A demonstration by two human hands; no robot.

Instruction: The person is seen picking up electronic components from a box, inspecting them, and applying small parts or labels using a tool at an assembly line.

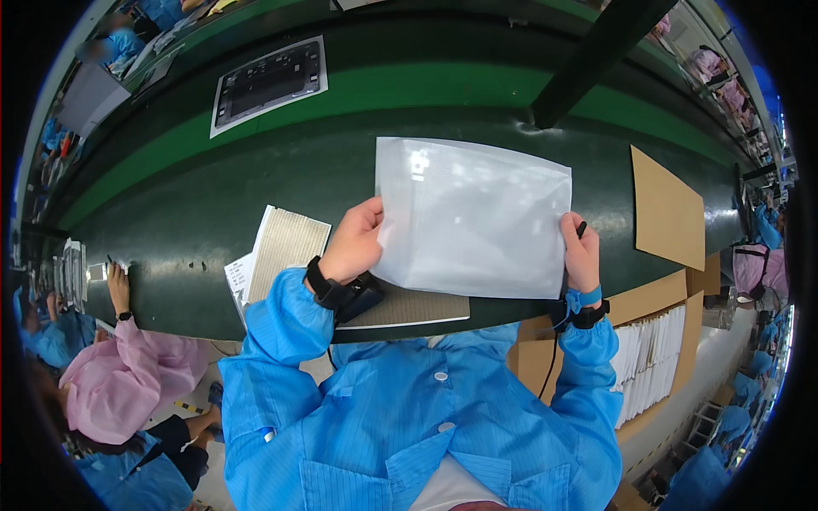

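- While both hands hold it up over the dark green surface [213,221], the translucent white plastic bag [473,217] sits near the middle of the view, its long axis running from 9 o'clock to 3 o'clock and its flat face turned toward the camera.
- The left hand [354,243] closes its grip on the bag's lower left edge, thumb on the near face and fingers hidden behind; from this hand the sheet spreads away toward 2 o'clock.
- The right hand [582,253] pinches the bag's right edge low down, so the sheet lies from it toward 10 o'clock; a thin dark object sticks up from that fist, too small to tell what it is.
- Neither hand is nearer than the other: each is touching an opposite short side, and the bag hangs stretched between them.
- Both forearms rise from 6 o'clock in blue sleeves, wrists bent slightly inward, each wearing a dark wrist strap [328,289]; a thin cord drops from the right one.
- Under the left wrist, at 7 o'clock from the bag, a ribbed pale mat [285,247] lies on the surface with a clear sleeve of paper just beside it.
- At 3 o'clock from the bag a brown cardboard sheet [669,213] lies flat, and a stack of white sheets [652,362] stands in a carton at 5 o'clock.
- At 10 o'clock, well apart, a dark flat panel [268,83] rests on a white sheet.
- A person in pink [128,375] works at 8 o'clock.
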